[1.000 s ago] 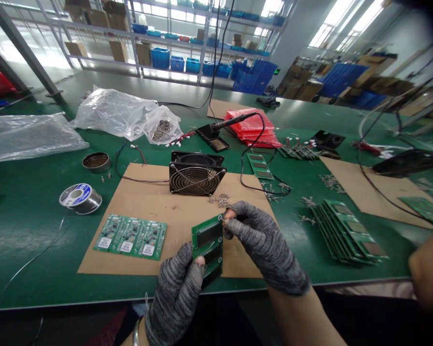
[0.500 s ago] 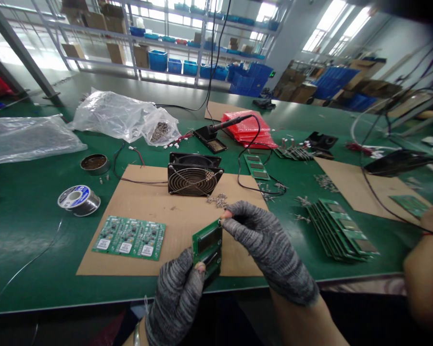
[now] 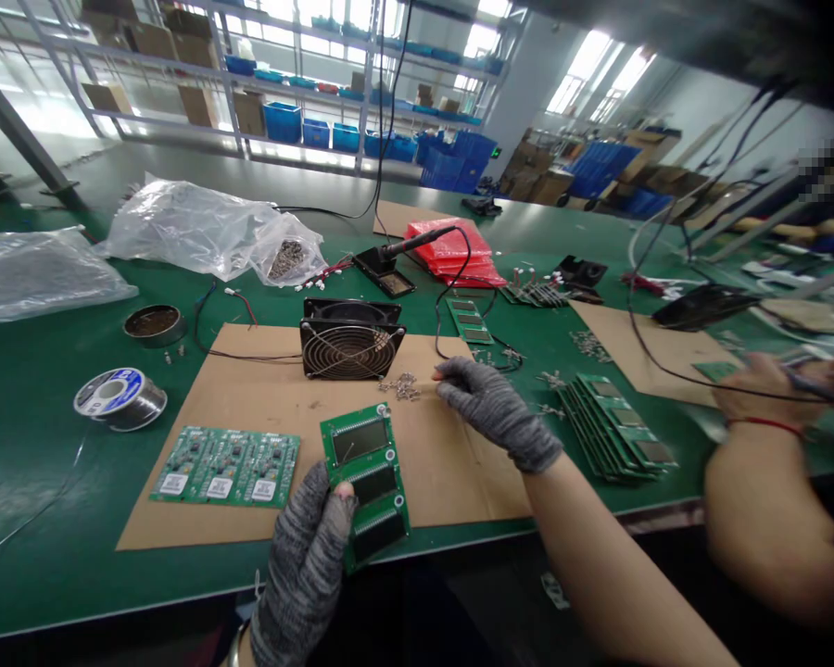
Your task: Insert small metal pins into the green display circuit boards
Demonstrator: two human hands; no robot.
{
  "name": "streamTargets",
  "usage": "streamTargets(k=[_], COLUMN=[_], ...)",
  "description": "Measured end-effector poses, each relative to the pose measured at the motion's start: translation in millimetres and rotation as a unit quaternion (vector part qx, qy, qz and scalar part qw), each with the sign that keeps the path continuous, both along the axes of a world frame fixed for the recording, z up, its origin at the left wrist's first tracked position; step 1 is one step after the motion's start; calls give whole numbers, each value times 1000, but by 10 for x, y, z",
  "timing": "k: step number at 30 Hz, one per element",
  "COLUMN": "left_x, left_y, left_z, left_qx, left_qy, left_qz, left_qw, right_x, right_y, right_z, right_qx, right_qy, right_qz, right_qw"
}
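My left hand [image 3: 306, 556], in a grey knitted fingerless glove, grips a green circuit board [image 3: 365, 482] by its left edge, thumb on the front. The board is tilted towards me above the cardboard and shows three dark rectangular displays. My right hand [image 3: 493, 408], gloved alike, hovers beside a pile of small metal parts [image 3: 401, 386]. Its fingers reach left with the tips slightly apart, and nothing shows between them. Left of the held board, a green board panel [image 3: 226, 466] with white labels lies flat on the cardboard sheet [image 3: 264, 398].
A black fan [image 3: 351, 347] stands behind the boards. Solder spool [image 3: 120, 398] and round tin [image 3: 154, 324] sit left. A soldering iron [image 3: 417, 243] rests in its stand. Stacked boards [image 3: 612, 426] lie right, near a co-worker's arm [image 3: 764, 482]. Plastic bags [image 3: 187, 222] lie behind.
My right hand has left the board's upper corner and moved forward to the metal parts. My left hand has turned the board's display face towards me. The view has shifted right.
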State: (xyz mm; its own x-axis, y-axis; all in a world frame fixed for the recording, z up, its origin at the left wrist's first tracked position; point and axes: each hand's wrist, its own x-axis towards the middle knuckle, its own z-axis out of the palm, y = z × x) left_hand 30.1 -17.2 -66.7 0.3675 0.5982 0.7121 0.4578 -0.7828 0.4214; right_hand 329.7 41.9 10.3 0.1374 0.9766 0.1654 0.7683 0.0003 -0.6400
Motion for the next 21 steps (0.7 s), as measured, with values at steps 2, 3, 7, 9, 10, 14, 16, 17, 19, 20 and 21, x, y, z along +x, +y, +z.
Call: streamTargets(k=[2,3,7,9,10,14,16,17,19,20,21], left_x=[1,5,26,32,33,35,31,27,18,15,12], left_y=[-3,-6,0,16,24,31,16,6,-13,-21,-25], left_z=[-23,-32,-4,39,59,89,66,48,7,-10,-22], left_qx=[-6,-7,10,27,29,11,0,-2,-6,-9,-11], left_qy=[4,5,13,17,16,1,1,2,3,4,3], left_qz=[4,8,22,12,6,-3,-1,2,10,14,20], left_qw=[1000,1000,1000,999,999,1000,1000,1000,1000,1000,1000], right_x=[-5,-21,-79,-87,-86,-54,-24,-11,-12,-35,-78], right_y=[104,133,165,171,177,201,179,149,45,-30,-115], right_z=[-63,-83,-127,-150,-163,-194,-180,-162,-100,-56,-7], right_qx=[-16,-23,-42,-46,-47,-47,-40,-33,-15,-6,2], right_qy=[-13,-21,-45,-53,-56,-53,-41,-32,-14,1,27], right_qz=[15,25,55,60,58,39,28,22,13,9,8], right_qw=[1000,999,997,996,996,997,998,999,1000,1000,1000])
